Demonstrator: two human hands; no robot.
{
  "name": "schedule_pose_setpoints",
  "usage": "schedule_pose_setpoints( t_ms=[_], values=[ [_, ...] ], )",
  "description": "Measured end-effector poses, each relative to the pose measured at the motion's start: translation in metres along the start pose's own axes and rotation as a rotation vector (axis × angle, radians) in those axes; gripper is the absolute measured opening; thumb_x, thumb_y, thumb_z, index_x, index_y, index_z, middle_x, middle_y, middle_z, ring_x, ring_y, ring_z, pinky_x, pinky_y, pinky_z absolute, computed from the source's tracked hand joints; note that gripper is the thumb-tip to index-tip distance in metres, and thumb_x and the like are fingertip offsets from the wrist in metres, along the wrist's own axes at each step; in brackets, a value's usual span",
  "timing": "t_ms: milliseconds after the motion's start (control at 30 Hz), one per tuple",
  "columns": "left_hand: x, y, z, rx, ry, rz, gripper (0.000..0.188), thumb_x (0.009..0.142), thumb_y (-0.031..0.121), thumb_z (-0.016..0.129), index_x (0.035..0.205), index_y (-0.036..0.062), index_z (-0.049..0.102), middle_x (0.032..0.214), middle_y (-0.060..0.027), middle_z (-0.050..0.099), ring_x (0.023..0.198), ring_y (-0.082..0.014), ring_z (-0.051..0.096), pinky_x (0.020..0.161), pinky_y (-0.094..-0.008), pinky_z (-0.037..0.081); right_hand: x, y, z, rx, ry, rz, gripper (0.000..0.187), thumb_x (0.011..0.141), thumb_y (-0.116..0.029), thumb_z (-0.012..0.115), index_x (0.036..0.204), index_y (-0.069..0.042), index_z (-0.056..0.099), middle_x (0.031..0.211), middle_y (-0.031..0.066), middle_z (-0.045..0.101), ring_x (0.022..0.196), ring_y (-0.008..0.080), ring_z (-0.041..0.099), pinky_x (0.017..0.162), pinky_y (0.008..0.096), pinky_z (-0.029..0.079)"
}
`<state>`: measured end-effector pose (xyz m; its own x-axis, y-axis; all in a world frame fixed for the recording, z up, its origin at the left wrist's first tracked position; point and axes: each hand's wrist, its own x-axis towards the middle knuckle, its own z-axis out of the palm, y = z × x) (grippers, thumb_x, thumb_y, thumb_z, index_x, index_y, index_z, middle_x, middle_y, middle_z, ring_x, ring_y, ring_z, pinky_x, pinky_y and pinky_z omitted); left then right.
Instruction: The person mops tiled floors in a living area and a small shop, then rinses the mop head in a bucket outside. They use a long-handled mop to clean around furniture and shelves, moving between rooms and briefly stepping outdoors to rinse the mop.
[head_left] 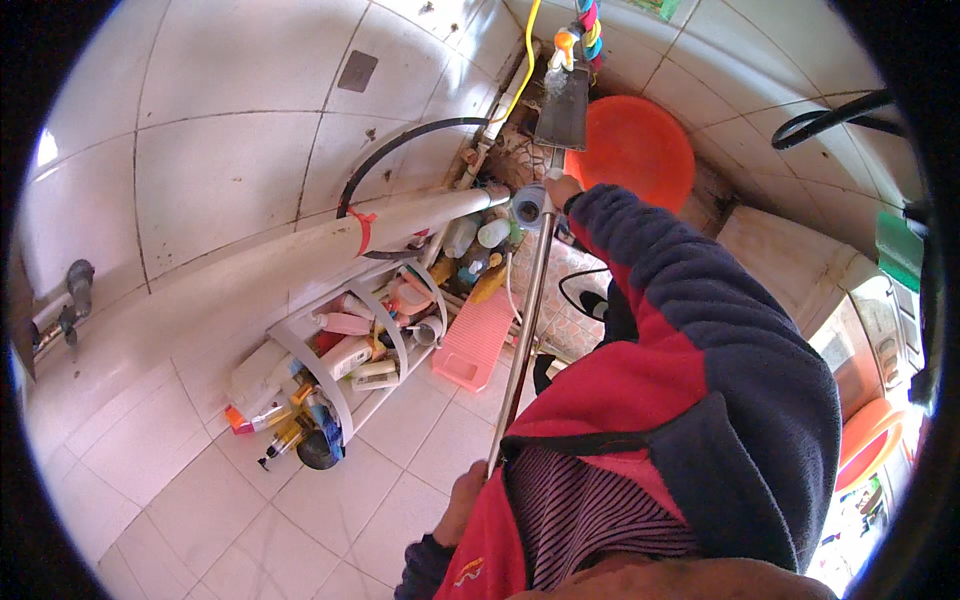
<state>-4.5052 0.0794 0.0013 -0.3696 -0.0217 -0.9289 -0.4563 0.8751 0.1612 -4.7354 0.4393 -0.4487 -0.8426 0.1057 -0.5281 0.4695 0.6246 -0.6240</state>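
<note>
Both of my hands are closed on the long metal pole [532,310] of a flat mop, which runs diagonally away from me. My left hand [462,503] grips its near end, low beside my red jacket. Farther up, my right hand [564,191] is wrapped around the pole just below the head. The dark rectangular mop head [562,112] is raised under a tap with an orange handle [565,42], and water splashes on its upper end. Close to my right hand is a grey-blue round pipe end [528,207].
An orange basin [635,150] stands right of the mop head. On the left, a wall rack [350,405] holds several bottles. A pink ridged board [474,340] lies beside it. A thick white pipe [290,240] runs along the tiled wall, with a black hose [370,165] above. A white appliance [790,245] is at right.
</note>
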Motion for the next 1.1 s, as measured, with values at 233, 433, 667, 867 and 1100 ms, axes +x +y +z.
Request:
schedule_pose_setpoints(
  t_ms=[233,433,667,867,1100],
  values=[
    [0.032,0.039,-0.009,0.365,0.197,0.209,0.037,0.090,0.036,0.057,0.088,-0.0006,0.051,0.074,-0.0283,0.061,0.073,-0.0475,0.059,0.061,-0.0531,0.046,-0.057,-0.063,0.054,0.518,-0.243,0.240,0.053,0.093,-0.046,0.047,0.071,0.000,0.062,0.055,0.0141,0.057,0.051,0.0286,0.062,0.049,0.0454,0.048],
    [0.117,0.068,0.003,0.338,0.203,0.325,0.039,0.089,0.036,0.059,0.089,-0.0030,0.054,0.076,-0.0286,0.062,0.075,-0.0470,0.060,0.064,-0.0525,0.047,-0.198,-0.120,0.061,0.876,-0.514,0.393,0.040,0.093,-0.040,0.055,0.095,0.000,0.061,0.077,0.0112,0.067,0.057,0.0199,0.061,0.047,0.0377,0.045],
    [0.116,0.065,0.004,0.353,0.131,0.253,0.041,0.088,0.036,0.061,0.090,-0.0040,0.054,0.076,-0.0280,0.062,0.077,-0.0460,0.061,0.066,-0.0513,0.048,-0.123,-0.095,-0.081,0.357,-0.164,-0.078,0.029,0.086,-0.028,0.058,0.096,-0.001,0.060,0.084,0.0157,0.065,0.075,0.0297,0.063,0.064,0.0421,0.049],
    [0.116,0.068,0.002,0.292,0.117,0.295,0.040,0.088,0.036,0.061,0.087,-0.0032,0.053,0.066,-0.0223,0.062,0.064,-0.0376,0.064,0.059,-0.0461,0.049,0.004,-0.048,-0.243,-0.251,0.902,-0.423,0.037,0.077,-0.014,0.060,0.112,-0.005,0.057,0.112,0.0173,0.060,0.105,0.0352,0.057,0.087,0.0448,0.047],
    [0.117,0.074,-0.009,0.249,0.115,0.276,0.039,0.089,0.035,0.061,0.086,-0.0031,0.052,0.063,-0.0203,0.061,0.056,-0.0329,0.064,0.054,-0.0431,0.049,0.057,-0.041,-0.308,-0.669,0.512,-0.559,0.031,0.072,-0.015,0.064,0.101,-0.004,0.063,0.100,0.0164,0.064,0.094,0.0357,0.061,0.082,0.0441,0.051]
  ],
)
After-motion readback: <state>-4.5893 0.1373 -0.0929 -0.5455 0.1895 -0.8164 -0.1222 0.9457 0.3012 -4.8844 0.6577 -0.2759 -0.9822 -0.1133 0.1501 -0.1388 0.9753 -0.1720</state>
